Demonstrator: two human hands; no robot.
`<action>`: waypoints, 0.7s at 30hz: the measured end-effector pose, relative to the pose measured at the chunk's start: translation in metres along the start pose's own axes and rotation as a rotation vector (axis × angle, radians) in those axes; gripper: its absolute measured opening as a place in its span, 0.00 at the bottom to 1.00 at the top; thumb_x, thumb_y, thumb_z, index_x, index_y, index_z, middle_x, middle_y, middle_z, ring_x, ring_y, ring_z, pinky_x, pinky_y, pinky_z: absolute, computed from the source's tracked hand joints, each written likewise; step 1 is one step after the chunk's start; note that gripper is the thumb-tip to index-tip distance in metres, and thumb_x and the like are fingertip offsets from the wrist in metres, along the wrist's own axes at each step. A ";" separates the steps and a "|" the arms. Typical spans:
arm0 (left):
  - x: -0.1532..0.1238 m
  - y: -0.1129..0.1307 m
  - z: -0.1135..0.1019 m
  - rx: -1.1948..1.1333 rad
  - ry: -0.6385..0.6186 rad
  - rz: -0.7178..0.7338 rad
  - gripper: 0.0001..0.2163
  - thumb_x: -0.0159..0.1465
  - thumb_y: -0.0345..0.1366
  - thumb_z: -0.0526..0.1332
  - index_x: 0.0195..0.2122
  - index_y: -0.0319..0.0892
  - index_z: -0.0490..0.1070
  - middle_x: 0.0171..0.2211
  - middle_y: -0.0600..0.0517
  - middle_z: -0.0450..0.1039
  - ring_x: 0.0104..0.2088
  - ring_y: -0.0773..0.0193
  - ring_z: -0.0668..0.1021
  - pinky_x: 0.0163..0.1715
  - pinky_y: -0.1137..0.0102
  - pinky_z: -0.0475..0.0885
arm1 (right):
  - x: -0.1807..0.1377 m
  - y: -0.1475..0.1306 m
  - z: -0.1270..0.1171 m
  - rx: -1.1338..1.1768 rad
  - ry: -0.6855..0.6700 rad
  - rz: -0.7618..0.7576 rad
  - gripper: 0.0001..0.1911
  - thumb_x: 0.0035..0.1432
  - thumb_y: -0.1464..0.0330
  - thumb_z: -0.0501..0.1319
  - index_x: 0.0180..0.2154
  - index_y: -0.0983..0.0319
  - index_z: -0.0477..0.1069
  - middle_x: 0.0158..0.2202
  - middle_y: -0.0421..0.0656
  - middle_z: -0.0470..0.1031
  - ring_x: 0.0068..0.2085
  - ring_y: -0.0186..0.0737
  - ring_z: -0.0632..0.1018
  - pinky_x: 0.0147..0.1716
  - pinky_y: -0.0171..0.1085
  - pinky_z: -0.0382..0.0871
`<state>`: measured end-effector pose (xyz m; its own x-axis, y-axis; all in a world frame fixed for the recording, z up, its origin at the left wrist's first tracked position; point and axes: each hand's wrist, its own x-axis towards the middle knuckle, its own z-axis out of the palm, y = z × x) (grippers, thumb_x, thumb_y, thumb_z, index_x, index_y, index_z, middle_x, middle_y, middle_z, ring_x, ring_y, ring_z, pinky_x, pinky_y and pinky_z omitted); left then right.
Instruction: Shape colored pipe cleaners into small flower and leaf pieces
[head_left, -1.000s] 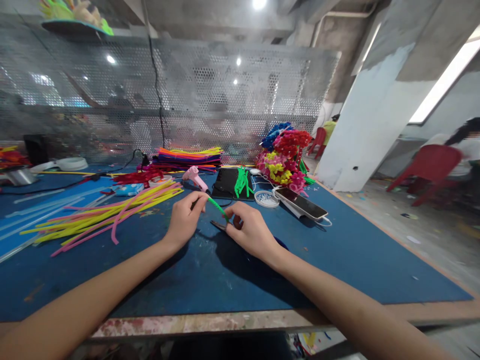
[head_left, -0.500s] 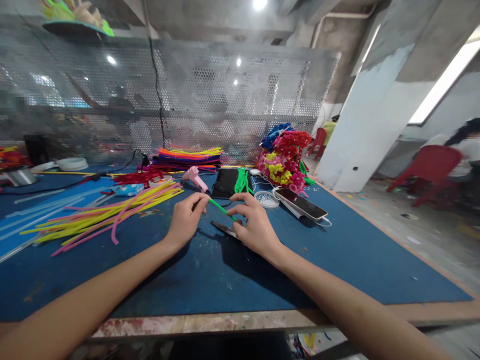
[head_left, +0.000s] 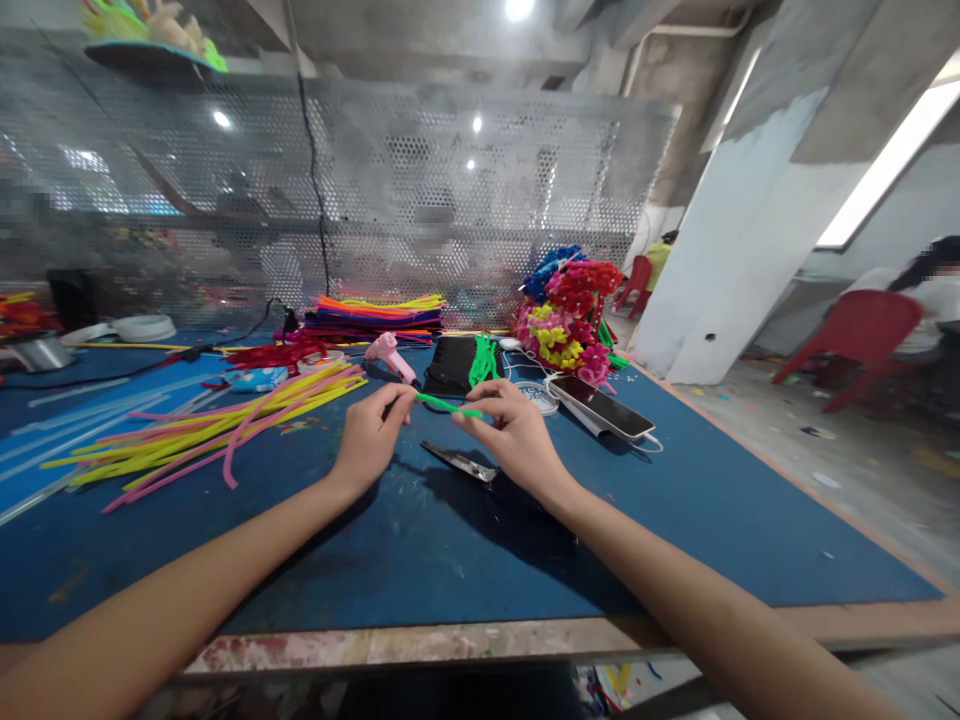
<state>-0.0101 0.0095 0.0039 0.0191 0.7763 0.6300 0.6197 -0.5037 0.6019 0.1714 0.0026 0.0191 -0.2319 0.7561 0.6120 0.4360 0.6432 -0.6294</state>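
Observation:
A short green pipe cleaner [head_left: 448, 404] stretches between my two hands, above the blue table mat [head_left: 375, 580]. Its left end is pinched in my left hand [head_left: 375, 430]. The thumb and fingers of my right hand [head_left: 517, 430] close on the other end. Below the right hand lies a pair of scissors [head_left: 466, 464], blades pointing left, handles in shadow and partly hidden. Just behind the hands are a bunch of green pipe cleaners [head_left: 485, 358], a pink glue gun [head_left: 391, 357] and a round dish of small white beads [head_left: 537, 397], partly covered by the right hand.
Yellow and pink pipe cleaners [head_left: 217, 430] spread at the left, near clear glue sticks [head_left: 82, 430]. Pipe-cleaner flowers [head_left: 574, 310] stand at the back right, with a phone [head_left: 604, 405] on a cable before them. A perforated metal screen [head_left: 420, 180] rises behind.
My right hand has lifted slightly and turned, bringing the green pipe cleaner nearer to level. More of the scissors shows now. My left hand has barely moved.

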 end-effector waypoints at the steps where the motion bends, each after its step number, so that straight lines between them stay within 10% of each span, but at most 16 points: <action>1: -0.001 0.000 0.000 0.005 0.001 0.018 0.12 0.62 0.40 0.50 0.32 0.40 0.70 0.19 0.57 0.65 0.23 0.69 0.69 0.26 0.76 0.62 | 0.002 0.000 -0.001 0.083 -0.006 0.080 0.09 0.50 0.63 0.60 0.25 0.62 0.74 0.34 0.44 0.69 0.33 0.35 0.69 0.28 0.34 0.61; 7: -0.005 0.002 -0.002 0.185 -0.019 0.279 0.11 0.64 0.37 0.49 0.37 0.41 0.69 0.31 0.52 0.73 0.31 0.66 0.73 0.32 0.74 0.64 | 0.008 0.008 -0.005 0.420 -0.161 0.628 0.19 0.47 0.55 0.59 0.22 0.64 0.71 0.19 0.38 0.64 0.18 0.26 0.54 0.16 0.31 0.45; 14: -0.008 0.015 -0.006 0.505 -0.150 0.516 0.12 0.64 0.38 0.48 0.38 0.42 0.70 0.37 0.48 0.72 0.36 0.63 0.72 0.35 0.70 0.64 | 0.002 0.004 0.003 0.017 -0.055 0.032 0.13 0.51 0.64 0.60 0.19 0.63 0.68 0.26 0.41 0.67 0.30 0.33 0.68 0.30 0.33 0.60; 21: -0.009 0.005 0.004 0.425 -0.311 0.460 0.13 0.65 0.38 0.46 0.37 0.42 0.69 0.31 0.51 0.69 0.33 0.65 0.72 0.30 0.73 0.65 | 0.001 0.016 0.010 0.089 -0.166 0.242 0.13 0.51 0.61 0.58 0.21 0.62 0.63 0.20 0.36 0.63 0.21 0.30 0.66 0.21 0.31 0.59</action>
<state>-0.0045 0.0016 -0.0008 0.5375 0.6242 0.5670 0.7467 -0.6647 0.0239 0.1691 0.0149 0.0050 -0.2724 0.8933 0.3576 0.4198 0.4447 -0.7912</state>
